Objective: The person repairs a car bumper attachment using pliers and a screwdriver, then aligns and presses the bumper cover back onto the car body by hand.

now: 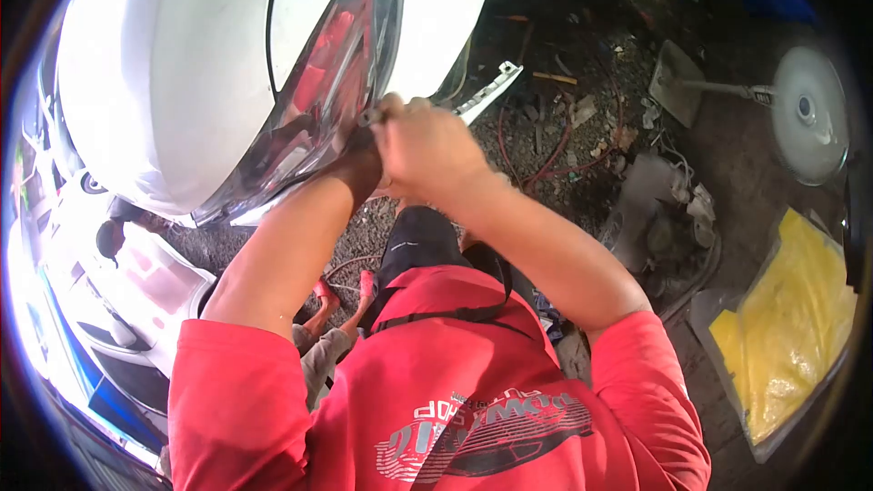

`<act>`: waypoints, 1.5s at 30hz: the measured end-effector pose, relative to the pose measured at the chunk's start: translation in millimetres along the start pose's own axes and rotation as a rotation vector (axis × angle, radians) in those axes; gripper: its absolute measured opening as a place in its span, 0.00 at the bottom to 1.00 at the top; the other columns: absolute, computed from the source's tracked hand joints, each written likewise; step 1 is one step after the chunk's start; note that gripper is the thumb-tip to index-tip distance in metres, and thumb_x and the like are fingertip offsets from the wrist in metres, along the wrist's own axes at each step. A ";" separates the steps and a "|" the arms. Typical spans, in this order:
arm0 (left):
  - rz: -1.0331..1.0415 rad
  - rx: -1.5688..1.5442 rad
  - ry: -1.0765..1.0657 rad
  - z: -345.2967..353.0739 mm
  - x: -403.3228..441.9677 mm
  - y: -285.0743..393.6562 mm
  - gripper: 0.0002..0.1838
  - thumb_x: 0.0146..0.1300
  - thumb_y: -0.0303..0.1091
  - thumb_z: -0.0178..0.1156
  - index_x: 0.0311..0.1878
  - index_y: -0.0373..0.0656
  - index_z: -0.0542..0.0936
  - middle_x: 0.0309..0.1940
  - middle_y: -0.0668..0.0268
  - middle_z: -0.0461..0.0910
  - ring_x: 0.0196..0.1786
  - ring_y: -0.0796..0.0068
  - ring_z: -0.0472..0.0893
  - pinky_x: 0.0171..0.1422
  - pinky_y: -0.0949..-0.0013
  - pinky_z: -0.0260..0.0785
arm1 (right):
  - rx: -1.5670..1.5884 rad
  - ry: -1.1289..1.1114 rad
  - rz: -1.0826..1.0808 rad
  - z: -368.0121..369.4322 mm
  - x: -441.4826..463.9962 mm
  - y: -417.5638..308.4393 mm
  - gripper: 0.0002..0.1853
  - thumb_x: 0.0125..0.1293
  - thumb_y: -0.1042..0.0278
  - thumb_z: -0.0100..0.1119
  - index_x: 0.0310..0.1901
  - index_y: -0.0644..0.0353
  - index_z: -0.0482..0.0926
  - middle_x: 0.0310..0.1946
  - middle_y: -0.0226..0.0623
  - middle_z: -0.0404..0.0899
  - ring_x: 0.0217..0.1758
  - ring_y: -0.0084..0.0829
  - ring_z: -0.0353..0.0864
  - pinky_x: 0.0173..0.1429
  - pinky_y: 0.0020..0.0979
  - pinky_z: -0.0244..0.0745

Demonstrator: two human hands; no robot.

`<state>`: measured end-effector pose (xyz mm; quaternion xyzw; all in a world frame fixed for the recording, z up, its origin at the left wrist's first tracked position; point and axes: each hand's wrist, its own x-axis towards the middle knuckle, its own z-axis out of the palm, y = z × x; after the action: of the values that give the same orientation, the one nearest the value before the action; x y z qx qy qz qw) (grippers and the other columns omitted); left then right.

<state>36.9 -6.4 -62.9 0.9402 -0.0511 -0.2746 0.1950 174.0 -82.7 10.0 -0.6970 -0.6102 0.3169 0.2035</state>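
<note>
A white car body (200, 45) with a clear headlight (332, 73) fills the upper left of the head view. My right hand (427, 145) is closed at the lower edge of the headlight, its fingers curled around something small that I cannot make out. Close beneath it, my left hand (362, 164) reaches in under the headlight, in shadow and mostly covered by the right hand. Past my right knuckles, a white bumper edge (491, 95) with notches along it sticks out from the car.
A standing fan (805, 109) is on the right, and a yellow item in clear plastic (787, 332) lies below it. Red hose (559, 155) and debris cover the ground ahead. Another person's legs (323, 345) show at lower left, near a second white vehicle (150, 282).
</note>
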 end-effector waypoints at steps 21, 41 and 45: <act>0.331 0.048 0.206 27.9 18.6 -8.2 0.02 0.65 0.33 0.59 0.37 0.49 0.79 0.43 0.70 0.80 0.57 0.72 0.80 0.64 0.65 0.74 | 0.342 0.240 0.037 -0.1 7.9 55.3 0.14 0.81 0.63 0.57 0.48 0.69 0.77 0.29 0.61 0.84 0.37 0.67 0.85 0.42 0.59 0.79; 0.493 0.255 0.243 35.9 27.5 -19.2 0.07 0.66 0.38 0.55 0.36 0.46 0.76 0.44 0.68 0.76 0.50 0.68 0.78 0.57 0.63 0.72 | 0.316 0.268 0.195 -1.0 26.7 65.4 0.22 0.79 0.60 0.53 0.44 0.78 0.83 0.39 0.70 0.86 0.47 0.68 0.88 0.55 0.55 0.84; 0.585 0.289 0.304 26.6 29.0 -16.8 0.07 0.65 0.39 0.58 0.37 0.46 0.79 0.44 0.70 0.80 0.53 0.69 0.79 0.63 0.64 0.72 | 0.418 0.217 0.274 -9.3 30.2 69.3 0.20 0.77 0.61 0.54 0.43 0.75 0.82 0.34 0.64 0.86 0.43 0.66 0.88 0.53 0.55 0.83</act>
<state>46.9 -5.9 -104.4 0.9336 -0.3270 -0.0542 0.1358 232.1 -64.1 -35.6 -0.7460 -0.4061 0.3840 0.3622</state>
